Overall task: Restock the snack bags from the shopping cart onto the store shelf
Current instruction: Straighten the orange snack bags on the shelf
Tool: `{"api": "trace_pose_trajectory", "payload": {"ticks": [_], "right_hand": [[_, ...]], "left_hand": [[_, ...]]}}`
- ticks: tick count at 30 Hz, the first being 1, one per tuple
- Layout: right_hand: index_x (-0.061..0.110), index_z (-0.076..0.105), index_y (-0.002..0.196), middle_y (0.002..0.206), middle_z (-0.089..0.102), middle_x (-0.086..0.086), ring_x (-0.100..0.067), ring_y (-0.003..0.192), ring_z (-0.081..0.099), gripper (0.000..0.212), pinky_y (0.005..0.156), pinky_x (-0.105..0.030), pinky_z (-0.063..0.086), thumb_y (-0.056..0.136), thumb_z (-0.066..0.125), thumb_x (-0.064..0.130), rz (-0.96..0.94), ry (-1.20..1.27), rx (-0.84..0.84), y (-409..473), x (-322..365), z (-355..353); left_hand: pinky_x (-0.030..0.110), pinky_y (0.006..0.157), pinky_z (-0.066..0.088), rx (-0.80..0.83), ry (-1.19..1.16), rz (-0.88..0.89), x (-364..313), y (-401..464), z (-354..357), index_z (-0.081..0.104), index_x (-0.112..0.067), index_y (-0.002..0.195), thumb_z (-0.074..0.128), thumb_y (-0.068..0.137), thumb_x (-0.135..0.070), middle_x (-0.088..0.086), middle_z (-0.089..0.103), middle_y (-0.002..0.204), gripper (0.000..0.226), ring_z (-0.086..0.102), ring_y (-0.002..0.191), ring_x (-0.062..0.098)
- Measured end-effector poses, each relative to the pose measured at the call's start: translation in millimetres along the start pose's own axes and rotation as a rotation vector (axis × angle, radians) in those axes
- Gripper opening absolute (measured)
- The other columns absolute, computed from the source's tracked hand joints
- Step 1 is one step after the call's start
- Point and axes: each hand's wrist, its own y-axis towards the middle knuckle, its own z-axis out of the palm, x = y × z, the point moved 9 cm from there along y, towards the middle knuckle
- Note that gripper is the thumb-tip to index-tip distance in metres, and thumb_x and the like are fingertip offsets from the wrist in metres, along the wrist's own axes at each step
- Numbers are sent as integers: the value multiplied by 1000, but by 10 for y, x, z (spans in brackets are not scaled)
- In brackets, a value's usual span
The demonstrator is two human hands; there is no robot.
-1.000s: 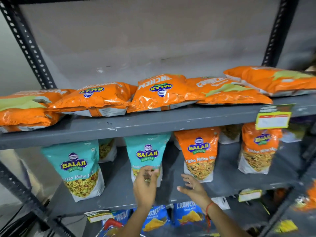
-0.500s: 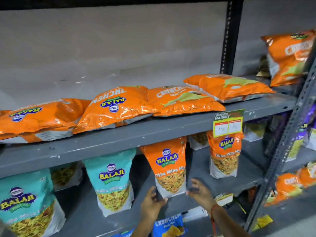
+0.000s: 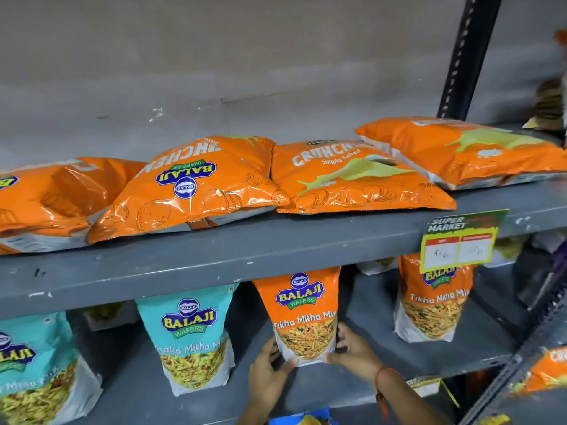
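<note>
An orange Tikha Mitha Mix bag (image 3: 302,314) stands upright on the lower grey shelf (image 3: 362,377). My left hand (image 3: 267,374) grips its bottom left corner and my right hand (image 3: 352,351) grips its bottom right edge. A teal Khatta Mitha Mix bag (image 3: 191,338) stands to its left, and another teal bag (image 3: 33,369) further left. A second orange mix bag (image 3: 432,305) stands to the right. Several orange Crunchex bags (image 3: 199,185) lie flat on the upper shelf (image 3: 245,253). The shopping cart is out of sight.
A green and yellow price tag (image 3: 460,240) hangs from the upper shelf edge. A black perforated upright (image 3: 466,56) rises at the back right, and another slanted rack post (image 3: 521,360) crosses the lower right. A blue bag (image 3: 302,418) peeks out below my hands.
The view shifted right and closer. Both hands left the teal bag, moved right to the orange mix bag and closed on its lower edges.
</note>
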Motion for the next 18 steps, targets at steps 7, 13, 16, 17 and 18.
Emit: {"api": "trace_pose_trajectory", "payload": {"ticks": [7, 13, 16, 17, 18], "right_hand": [[23, 36, 139, 129, 49, -2, -20, 106, 57, 80, 84, -26, 49, 72, 80, 16, -3, 94, -158, -424, -64, -214], [10, 55, 128, 127, 58, -20, -21, 95, 60, 46, 79, -24, 46, 83, 67, 3, 68, 171, -465, -1185, -448, -887], [5, 54, 129, 132, 58, -19, -29, 108, 60, 44, 90, -32, 51, 86, 65, 5, 84, 148, -633, -1465, -611, -1404], [9, 51, 132, 134, 57, -16, -30, 113, 58, 45, 95, -41, 49, 88, 63, 10, 92, 86, -646, -1508, -639, -1536], [14, 47, 135, 135, 56, -13, -31, 114, 57, 47, 97, -46, 47, 90, 61, 15, 102, 31, -630, -1512, -675, -1636]], "left_hand": [[27, 71, 50, -236, -27, -14, -144, -407, -143, 54, -27, 91, 82, 68, -26, -12, 67, 90, 37, 67, 83, 10], [29, 67, 55, -136, 32, 145, -598, -688, 346, 64, -33, 75, 79, 71, -29, -15, 72, 73, 16, 67, 67, -2], [19, 68, 54, 14, 18, 186, -787, -693, 882, 65, -33, 79, 80, 71, -19, -5, 73, 83, 22, 66, 66, -4], [12, 67, 52, 68, 21, 184, -818, -667, 1080, 64, -34, 83, 80, 71, -18, -2, 73, 87, 26, 66, 68, -4], [9, 67, 51, 114, 19, 175, -843, -630, 1269, 64, -35, 86, 80, 71, -18, -1, 72, 90, 28, 66, 70, -4]]}}
